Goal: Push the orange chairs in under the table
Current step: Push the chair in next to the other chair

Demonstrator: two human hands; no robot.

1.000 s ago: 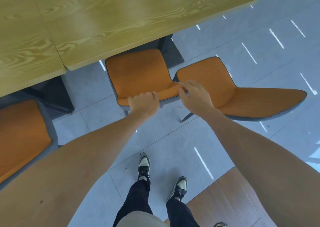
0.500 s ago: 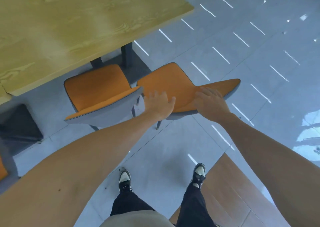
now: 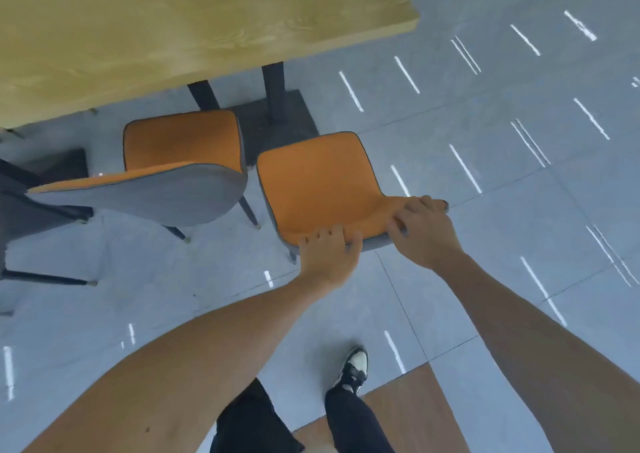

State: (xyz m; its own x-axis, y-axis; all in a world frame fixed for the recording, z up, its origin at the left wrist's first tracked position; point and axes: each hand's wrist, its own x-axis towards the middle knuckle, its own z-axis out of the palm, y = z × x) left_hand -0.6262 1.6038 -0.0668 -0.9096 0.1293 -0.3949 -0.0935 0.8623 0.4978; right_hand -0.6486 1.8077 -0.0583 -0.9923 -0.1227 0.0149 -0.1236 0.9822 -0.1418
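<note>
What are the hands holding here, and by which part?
Both the left hand and right hand grip the right orange chair by the top edge of its backrest.

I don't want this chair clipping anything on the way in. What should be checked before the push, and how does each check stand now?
1. Left hand grips the backrest top of the right chair: ok.
2. Right hand holds the same backrest edge: ok.
3. Seat faces the table: ok.
4. Seat lined up with the tabletop: not ok; it sits out near the table's right end, fully outside the edge.
5. Table post and its dark base plate out of the path: not ok; they lie just ahead of the seat.
6. Gap to the left chair: ok, narrow but apart.
</note>
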